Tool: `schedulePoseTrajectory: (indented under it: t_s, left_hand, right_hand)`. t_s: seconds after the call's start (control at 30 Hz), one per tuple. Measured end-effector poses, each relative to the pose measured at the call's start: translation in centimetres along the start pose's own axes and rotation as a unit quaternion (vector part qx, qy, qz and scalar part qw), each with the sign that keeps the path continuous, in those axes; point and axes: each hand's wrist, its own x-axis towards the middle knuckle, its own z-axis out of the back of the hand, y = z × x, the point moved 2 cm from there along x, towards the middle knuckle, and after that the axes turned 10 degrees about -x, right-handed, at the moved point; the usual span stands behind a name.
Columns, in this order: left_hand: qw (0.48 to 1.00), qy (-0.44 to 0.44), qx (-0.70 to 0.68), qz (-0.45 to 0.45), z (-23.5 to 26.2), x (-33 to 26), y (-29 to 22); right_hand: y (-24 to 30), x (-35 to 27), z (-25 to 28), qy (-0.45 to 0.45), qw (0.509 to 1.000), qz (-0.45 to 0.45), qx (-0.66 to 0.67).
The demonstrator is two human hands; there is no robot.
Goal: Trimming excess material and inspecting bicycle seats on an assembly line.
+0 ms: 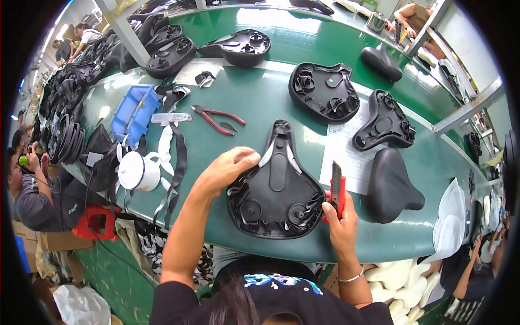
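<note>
A black bicycle saddle (277, 173) lies upside down on the green table in front of me, its nose away from me and its hollow base showing. White strips of material run along both sides of the nose. My left hand (230, 168) is closed on the saddle's left edge near the nose, thumb and fingers pressed together; the fingertips are partly hidden. In my right hand (342, 216) is a red utility knife (337, 196), its blade pointing up and away from me. That hand is beside the saddle's right rear edge.
Red-handled cutting pliers (219, 119), a blue plastic tray (132, 115) and a white enamel mug (139, 170) stand to the left. More saddles (325, 92) lie at the back, and one (391, 187) sits right side up at right. Paper sheets (346, 157) lie between. A metal post (122, 32) rises at back left.
</note>
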Motion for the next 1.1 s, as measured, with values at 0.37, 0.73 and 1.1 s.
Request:
schedulePoseTrajectory:
  t_s: [0.37, 0.73, 1.1]
  left_hand:
    - [0.98, -0.105, -0.159, 0.061, 4.0, -5.0, 0.8]
    - [0.9, -0.008, 0.358, -0.25, -5.7, -6.8, -1.4]
    - [0.961, 0.094, 0.216, -0.147, -4.1, -5.9, -0.9]
  right_hand:
    - [0.9, -0.4, 1.6, 0.121, 0.893, 0.325, -0.288]
    - [2.7, 0.0, 0.3, 0.106, 0.933, 0.269, -0.215]
    - [6.7, 0.9, 0.6, 0.24, 0.818, 0.28, -0.441]
